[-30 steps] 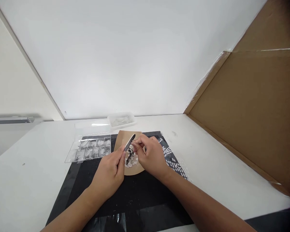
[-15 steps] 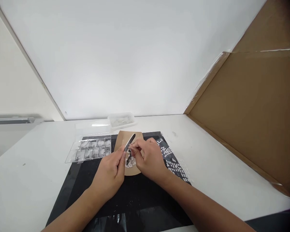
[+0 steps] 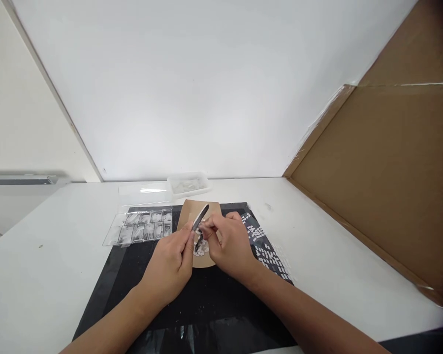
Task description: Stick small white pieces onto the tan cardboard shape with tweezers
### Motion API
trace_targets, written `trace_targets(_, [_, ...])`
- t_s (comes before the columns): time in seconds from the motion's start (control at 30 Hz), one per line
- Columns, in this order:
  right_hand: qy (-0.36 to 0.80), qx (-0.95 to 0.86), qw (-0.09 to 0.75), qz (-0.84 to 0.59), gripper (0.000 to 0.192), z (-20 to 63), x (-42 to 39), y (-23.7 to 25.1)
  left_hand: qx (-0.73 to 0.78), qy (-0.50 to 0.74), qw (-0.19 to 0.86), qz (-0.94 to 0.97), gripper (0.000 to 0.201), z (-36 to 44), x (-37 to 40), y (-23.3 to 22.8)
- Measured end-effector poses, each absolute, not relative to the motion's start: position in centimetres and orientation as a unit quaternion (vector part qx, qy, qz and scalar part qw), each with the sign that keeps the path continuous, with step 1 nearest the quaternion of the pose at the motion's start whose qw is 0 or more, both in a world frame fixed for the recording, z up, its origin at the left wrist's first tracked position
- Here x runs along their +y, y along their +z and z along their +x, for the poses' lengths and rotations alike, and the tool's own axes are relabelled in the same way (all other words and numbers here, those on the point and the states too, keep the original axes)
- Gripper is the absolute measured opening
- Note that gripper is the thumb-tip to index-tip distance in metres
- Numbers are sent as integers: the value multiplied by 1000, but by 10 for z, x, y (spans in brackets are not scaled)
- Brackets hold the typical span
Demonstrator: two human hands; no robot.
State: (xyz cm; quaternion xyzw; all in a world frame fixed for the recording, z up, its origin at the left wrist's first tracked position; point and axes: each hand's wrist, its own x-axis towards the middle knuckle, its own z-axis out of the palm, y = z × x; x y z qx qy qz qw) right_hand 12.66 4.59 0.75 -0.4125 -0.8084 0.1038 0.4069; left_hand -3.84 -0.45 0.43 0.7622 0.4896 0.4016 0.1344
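Note:
My left hand (image 3: 172,259) is closed on a nail file (image 3: 201,218), a slim dark strip with a pale edge and a rounded tip, which points up and to the right. Close against the file, my right hand (image 3: 227,242) has thumb and fingers pinched together; whatever is between them is too small to make out. Below the fingers lies a brown paper sheet (image 3: 189,210) with a rounded front edge. On it is a pile of small whitish pieces (image 3: 200,250) with something dark among them, partly hidden by my hands.
A black mat (image 3: 206,305) lies under the work. At left stands an open clear compartment case (image 3: 143,228) with translucent pieces, and behind it a white tub (image 3: 188,184). Small white rectangles (image 3: 268,253) lie in rows at right. A cardboard panel (image 3: 376,187) walls the right side.
The view has shifted slightly, moving the scene a little to the right. Both hands keep nearly the same grip, with the right fingers still beside the file.

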Motion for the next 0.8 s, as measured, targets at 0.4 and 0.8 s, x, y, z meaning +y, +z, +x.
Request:
trace_targets(0.4, [76, -798, 435, -411, 17, 122, 45, 8, 500, 407, 123, 754, 32, -41, -3, 3])
trace_targets(0.8, [98, -793, 435, -414, 20, 119, 46, 6, 505, 398, 120, 757, 30, -42, -2, 0])
